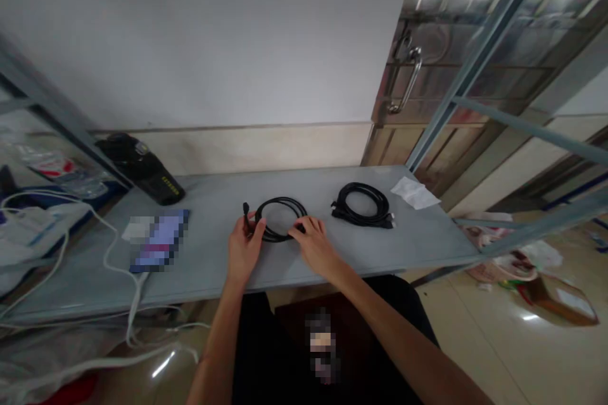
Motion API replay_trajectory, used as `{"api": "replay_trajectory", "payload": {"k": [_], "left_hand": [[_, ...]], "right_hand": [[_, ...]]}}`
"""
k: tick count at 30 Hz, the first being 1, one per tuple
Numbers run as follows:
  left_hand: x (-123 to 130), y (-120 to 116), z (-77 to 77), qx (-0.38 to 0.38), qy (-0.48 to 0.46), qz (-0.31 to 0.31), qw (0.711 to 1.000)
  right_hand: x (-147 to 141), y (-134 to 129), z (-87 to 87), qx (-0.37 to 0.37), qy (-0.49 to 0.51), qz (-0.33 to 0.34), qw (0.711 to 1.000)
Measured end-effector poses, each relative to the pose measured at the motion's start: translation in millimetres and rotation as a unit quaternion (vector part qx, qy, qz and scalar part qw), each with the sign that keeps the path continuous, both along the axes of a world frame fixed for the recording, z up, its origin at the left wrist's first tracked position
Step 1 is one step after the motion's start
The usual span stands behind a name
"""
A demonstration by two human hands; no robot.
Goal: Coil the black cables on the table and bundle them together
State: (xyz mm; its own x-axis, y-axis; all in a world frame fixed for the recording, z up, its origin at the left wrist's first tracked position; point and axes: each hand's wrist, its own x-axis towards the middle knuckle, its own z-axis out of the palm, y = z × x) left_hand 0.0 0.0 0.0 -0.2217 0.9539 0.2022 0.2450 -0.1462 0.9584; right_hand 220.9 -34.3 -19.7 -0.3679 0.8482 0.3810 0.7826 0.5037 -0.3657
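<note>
Pixelation hides something at the lap. On the table (199, 253), the left hand (244, 245) and right hand (312, 245), set apart, pinch opposite sides of the looped cable (275, 238); the right fingers cover part of it. A coil (363, 220) lies just right, near some paper (415, 193). The phone (161, 240) is partly pixelated. Beyond the table's right end, a basket (498, 272) holds items hard to make out; a box (560, 297) shows no clear contents. At far left, a clear bottle (71, 171) is blurred.
</note>
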Motion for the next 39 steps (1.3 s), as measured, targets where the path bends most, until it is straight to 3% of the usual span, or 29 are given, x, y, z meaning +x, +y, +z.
{"api": "replay_trajectory", "payload": {"k": [8,13,18,20,23,26,32,35,39], "left_hand": [[4.6,-3.0,4.7,0.051,0.09,0.036,0.994],[8.1,6.3,-9.7,0.102,0.231,0.029,0.967],[10.0,7.4,-19.4,0.134,0.269,0.045,0.953],[10.9,2.7,-17.5,0.163,0.285,0.01,0.945],[12.6,-6.2,-12.7,0.194,0.329,-0.095,0.919],[13.6,-11.3,-10.5,0.183,0.364,-0.168,0.898],[11.9,-12.2,-8.9,0.151,0.409,-0.143,0.888],[11.9,-13.7,-6.9,0.145,0.418,-0.136,0.886],[12.4,-15.3,-6.8,0.138,0.422,-0.117,0.888]], "right_hand": [[1.8,6.0,-8.8,0.016,0.098,-0.035,0.994],[4.0,8.4,-7.3,0.018,0.146,-0.063,0.987],[4.9,10.2,-9.8,0.04,0.168,-0.086,0.981],[5.2,10.9,-11.8,0.047,0.178,-0.092,0.979],[6.5,11.5,-14.6,0.055,0.187,-0.096,0.976],[8.0,11.5,-16.5,0.063,0.194,-0.099,0.974],[9.4,9.2,-12.0,0.091,0.201,-0.101,0.97],[24.4,6.3,-1.9,0.103,0.195,-0.09,0.971],[79.0,3.0,10.1,0.114,0.125,-0.083,0.982]]}}
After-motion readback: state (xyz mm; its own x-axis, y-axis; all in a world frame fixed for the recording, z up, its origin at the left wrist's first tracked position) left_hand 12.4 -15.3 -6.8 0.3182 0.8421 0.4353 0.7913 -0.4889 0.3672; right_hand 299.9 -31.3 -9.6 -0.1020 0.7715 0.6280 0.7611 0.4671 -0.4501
